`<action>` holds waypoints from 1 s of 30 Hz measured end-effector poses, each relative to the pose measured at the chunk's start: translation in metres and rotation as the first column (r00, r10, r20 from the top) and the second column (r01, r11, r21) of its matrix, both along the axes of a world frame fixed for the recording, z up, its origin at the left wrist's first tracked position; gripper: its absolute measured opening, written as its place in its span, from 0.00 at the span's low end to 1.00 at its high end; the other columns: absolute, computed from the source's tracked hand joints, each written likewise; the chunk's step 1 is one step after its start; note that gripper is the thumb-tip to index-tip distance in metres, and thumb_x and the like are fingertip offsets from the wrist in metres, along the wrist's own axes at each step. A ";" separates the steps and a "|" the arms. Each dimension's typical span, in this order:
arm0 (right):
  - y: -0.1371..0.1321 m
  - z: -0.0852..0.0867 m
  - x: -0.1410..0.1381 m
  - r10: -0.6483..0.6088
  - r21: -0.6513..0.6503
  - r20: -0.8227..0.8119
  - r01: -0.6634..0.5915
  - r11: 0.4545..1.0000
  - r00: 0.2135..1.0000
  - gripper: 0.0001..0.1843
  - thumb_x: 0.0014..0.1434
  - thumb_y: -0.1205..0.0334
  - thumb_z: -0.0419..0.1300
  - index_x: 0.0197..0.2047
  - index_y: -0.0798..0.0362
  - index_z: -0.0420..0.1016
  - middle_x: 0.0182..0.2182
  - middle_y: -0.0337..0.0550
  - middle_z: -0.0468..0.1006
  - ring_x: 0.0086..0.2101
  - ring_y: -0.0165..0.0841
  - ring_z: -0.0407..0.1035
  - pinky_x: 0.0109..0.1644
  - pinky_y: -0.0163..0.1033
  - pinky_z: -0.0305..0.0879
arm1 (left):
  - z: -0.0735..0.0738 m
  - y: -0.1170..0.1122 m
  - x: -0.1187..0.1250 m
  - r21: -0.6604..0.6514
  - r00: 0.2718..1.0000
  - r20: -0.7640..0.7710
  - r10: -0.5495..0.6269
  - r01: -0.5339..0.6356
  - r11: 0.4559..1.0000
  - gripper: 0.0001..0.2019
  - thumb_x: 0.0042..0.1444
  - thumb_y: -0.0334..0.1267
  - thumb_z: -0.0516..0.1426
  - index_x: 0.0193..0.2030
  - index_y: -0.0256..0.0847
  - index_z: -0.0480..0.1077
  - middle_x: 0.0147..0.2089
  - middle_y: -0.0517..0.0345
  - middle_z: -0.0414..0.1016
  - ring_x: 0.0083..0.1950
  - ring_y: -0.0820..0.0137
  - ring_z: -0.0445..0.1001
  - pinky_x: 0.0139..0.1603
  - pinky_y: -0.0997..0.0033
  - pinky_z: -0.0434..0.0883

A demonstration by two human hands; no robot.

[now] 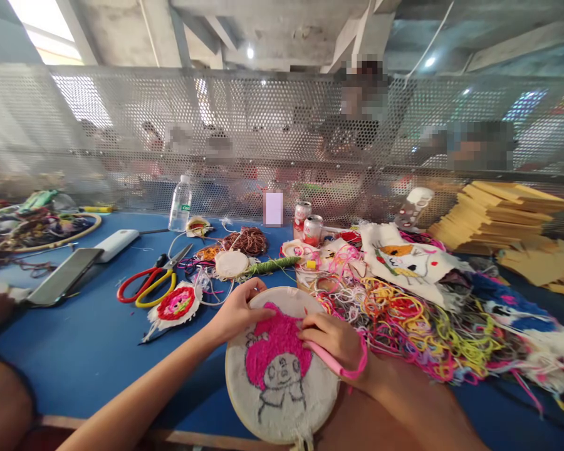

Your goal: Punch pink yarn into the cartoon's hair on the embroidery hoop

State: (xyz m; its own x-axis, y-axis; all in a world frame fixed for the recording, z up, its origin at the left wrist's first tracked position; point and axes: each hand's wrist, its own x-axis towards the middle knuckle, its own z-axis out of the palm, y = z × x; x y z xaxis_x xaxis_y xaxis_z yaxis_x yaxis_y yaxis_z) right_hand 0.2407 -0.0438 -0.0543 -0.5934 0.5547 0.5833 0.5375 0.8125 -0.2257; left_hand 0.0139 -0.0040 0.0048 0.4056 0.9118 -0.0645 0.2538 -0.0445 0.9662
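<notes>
A round embroidery hoop (319, 401) with white cloth stretched in it is tilted up in front of me. The cloth bears a drawn character whose hood (282, 344) is filled with bright pink yarn loops. My left hand (245, 310) grips the hoop's upper left rim, thumb on the cloth face. In my right hand (331, 338) is a pink punch needle (325, 359), its tip end hidden by my fingers at the hood's right edge. Pink yarn (361, 360) loops from the back end of the tool.
Scissors (157, 285), a finished red yarn patch (176, 305) and a phone (66, 275) lie left on the blue table (98, 363). A water bottle (180, 207) and two cans (313, 230) stand behind. Tangled yarn (404, 319) and stacked yellow-brown sheets (493, 213) fill the right. Another person's arm (0, 394) is at left.
</notes>
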 end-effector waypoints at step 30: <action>-0.016 0.020 -0.002 -0.092 0.006 -0.007 0.092 0.996 0.996 0.07 0.63 0.64 0.48 0.40 0.47 0.65 0.30 0.42 0.75 0.32 0.36 0.71 0.34 0.41 0.71 | -0.006 0.004 -0.002 0.038 1.000 -0.030 -0.005 0.006 0.999 0.16 0.42 0.40 0.62 0.32 0.39 0.58 0.21 0.69 0.64 0.20 0.77 0.62 0.20 0.79 0.58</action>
